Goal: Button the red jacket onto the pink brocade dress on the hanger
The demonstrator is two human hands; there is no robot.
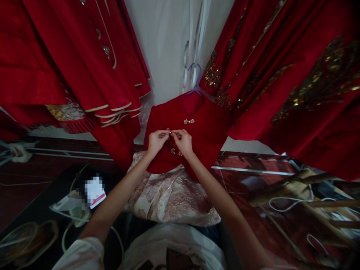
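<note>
A small red jacket [208, 131] hangs in front of me on a purple hanger [196, 80], above a pale floral brocade skirt [171, 195]. Down its front run pearl clasps, one at the top [189, 121] and one lower [176, 152]. My left hand [156, 141] and my right hand [183, 141] meet at the middle clasp [169, 131]. The fingers of both hands are pinched together on it. Both forearms reach up from the bottom of the view.
Red garments with cream trim [84, 63] hang at the left, and red ones with gold embroidery [295, 75] at the right. A white wall [165, 45] stands behind. White cables [287, 204] and a white object [70, 206] lie on the dark reddish floor [247, 180].
</note>
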